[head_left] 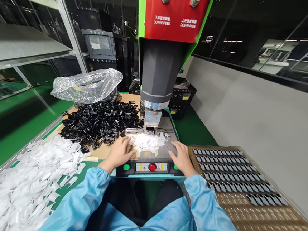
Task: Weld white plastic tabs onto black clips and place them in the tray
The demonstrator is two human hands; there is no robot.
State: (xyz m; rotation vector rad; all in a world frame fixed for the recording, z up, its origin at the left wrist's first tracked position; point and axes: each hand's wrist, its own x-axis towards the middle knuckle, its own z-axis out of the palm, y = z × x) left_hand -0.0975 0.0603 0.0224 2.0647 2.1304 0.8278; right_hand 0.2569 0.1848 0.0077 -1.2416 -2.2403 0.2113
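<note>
My left hand [120, 151] lies at the left edge of a small heap of white plastic pieces [147, 142] on the press's metal bed, fingers stretched out, with no held thing visible. My right hand [182, 157] is at the bed's right edge, above a green button [176, 167] that it partly covers. Its fingers are apart with nothing between them. Behind the heap, the press's metal head [152, 118] is down over a fixture holding a small black part [150, 129]. Whether they touch is hard to make out.
Black plastic clips [103, 121] are piled on cardboard to the left, with a clear plastic bag [86, 86] behind. Loose white pieces [37, 172] cover the left table. A brown tray [236, 198] at right holds rows of grey parts. A red button [152, 167] sits on the front panel.
</note>
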